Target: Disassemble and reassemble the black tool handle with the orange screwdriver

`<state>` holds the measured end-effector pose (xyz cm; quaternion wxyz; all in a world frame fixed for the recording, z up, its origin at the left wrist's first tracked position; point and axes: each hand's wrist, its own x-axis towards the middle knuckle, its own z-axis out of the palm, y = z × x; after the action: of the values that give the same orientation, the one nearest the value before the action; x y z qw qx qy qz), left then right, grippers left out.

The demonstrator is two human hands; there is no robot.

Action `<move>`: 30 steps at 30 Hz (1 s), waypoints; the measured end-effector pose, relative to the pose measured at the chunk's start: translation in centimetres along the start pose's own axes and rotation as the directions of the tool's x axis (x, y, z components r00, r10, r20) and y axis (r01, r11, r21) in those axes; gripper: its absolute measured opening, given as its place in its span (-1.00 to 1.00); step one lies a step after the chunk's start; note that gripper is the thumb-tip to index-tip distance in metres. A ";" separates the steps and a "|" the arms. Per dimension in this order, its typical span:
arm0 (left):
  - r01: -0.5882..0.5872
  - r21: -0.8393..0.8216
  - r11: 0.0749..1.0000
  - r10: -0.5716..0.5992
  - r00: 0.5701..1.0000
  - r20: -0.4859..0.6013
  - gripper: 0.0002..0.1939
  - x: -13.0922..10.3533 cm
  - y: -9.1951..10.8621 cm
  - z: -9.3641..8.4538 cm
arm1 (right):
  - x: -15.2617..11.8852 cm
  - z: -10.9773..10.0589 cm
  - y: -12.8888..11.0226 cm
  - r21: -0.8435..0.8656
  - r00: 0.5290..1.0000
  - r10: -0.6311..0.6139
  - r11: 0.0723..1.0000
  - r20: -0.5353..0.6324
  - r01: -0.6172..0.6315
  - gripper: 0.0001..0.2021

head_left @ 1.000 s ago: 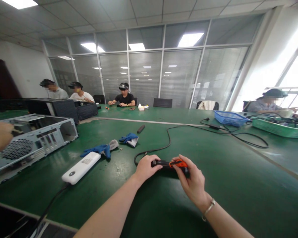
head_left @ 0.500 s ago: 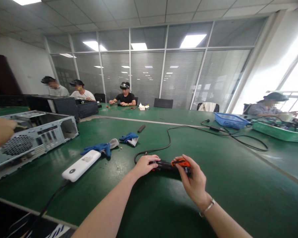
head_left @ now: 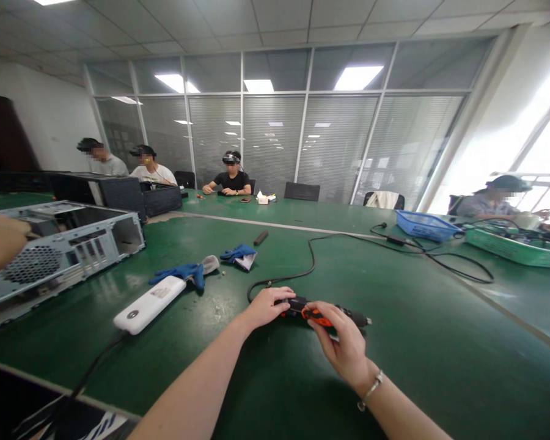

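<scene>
A black corded power tool (head_left: 299,304) with orange parts lies on the green table (head_left: 431,342), its narrow metal-tipped nose pointing right. My left hand (head_left: 266,305) is closed over its left end, where the cord (head_left: 312,260) runs off. Over the tool's middle, my right hand (head_left: 343,345) pinches a small orange-and-black piece (head_left: 318,316) between thumb and fingers. Its kind is hard to make out, and I cannot tell whether it touches the tool. A bracelet (head_left: 371,388) circles my right wrist.
To the left are a white power bank-like box (head_left: 151,305), blue gloves (head_left: 183,275) and an open metal computer case (head_left: 73,250), with someone's blurred hand (head_left: 2,244) at the edge. Blue (head_left: 426,227) and green baskets (head_left: 517,247) stand right. Several people sit around the table.
My right hand has moved left and slightly down along the tool with the orange-and-black piece, uncovering the tool's nose. My left hand has stayed in place.
</scene>
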<state>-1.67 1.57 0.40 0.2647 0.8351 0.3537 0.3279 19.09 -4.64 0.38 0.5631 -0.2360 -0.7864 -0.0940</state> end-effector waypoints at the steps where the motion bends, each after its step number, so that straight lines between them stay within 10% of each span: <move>1: -0.002 -0.002 1.000 0.002 1.000 0.002 -0.66 0.0 0.0 0.0 | 0.0 0.0 0.0 0.000 1.000 -0.006 1.000 -0.006 0.006 -0.52; 30: 0.016 0.007 1.000 -0.016 1.000 0.009 -0.61 -0.1 0.2 -0.2 | 0.2 -0.2 -0.6 -0.019 0.993 -0.097 0.995 0.069 0.099 -0.53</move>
<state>-1.77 1.45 0.63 0.2661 0.8346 0.3602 0.3206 18.90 -5.15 0.73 0.5281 -0.2063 -0.8146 -0.1223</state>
